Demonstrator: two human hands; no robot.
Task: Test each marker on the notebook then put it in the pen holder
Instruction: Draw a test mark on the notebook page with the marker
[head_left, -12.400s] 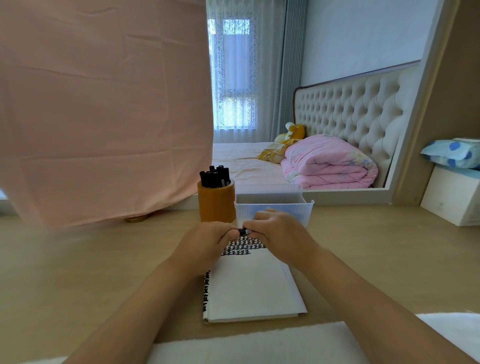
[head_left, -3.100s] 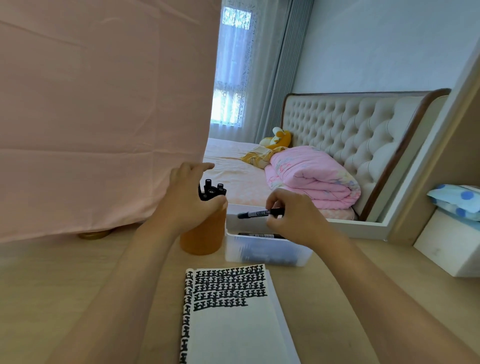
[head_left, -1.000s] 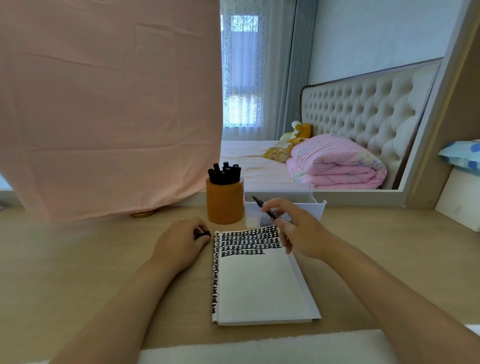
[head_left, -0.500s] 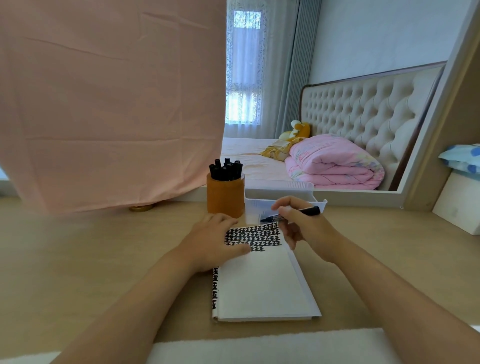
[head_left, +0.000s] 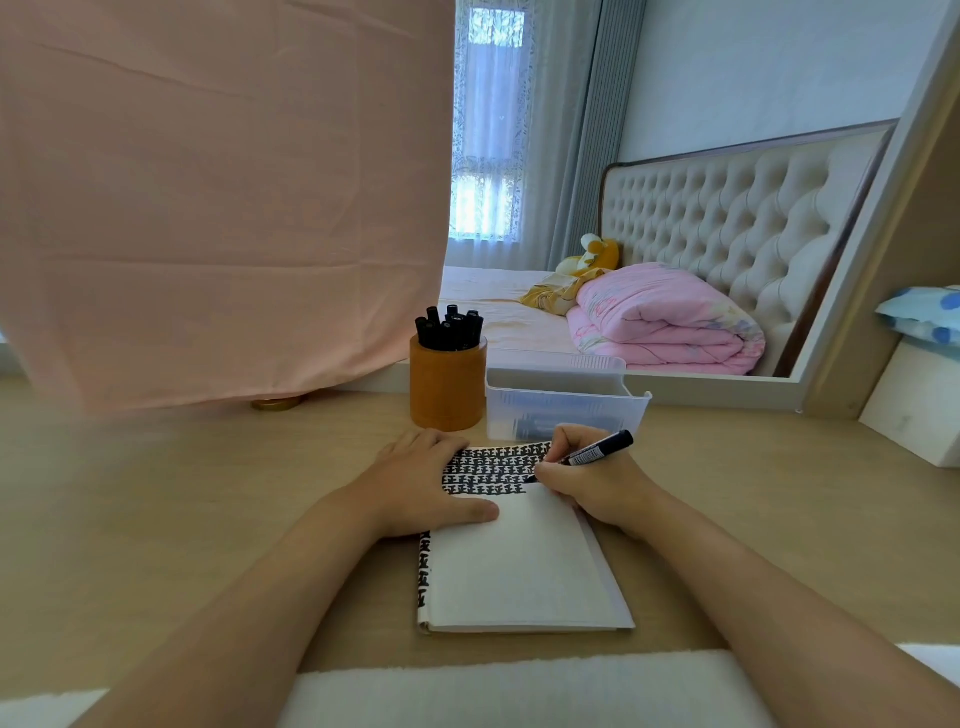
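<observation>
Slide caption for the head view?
Right hand writes with a marker on the notebook; left hand rests on it.

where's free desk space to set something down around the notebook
Bare desk: left of the left hand, in front of the pink cloth, and right of the right hand holding the marker, toward the white box. Crowded behind the notebook: pen holder and clear bin.

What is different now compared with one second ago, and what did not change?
The left hand moved from the wooden table onto the white notebook and presses it flat. The right hand, gripping the black marker, brought its tip down onto the page. The brown cylindrical pen holder and the clear plastic bin stayed in place.
</observation>
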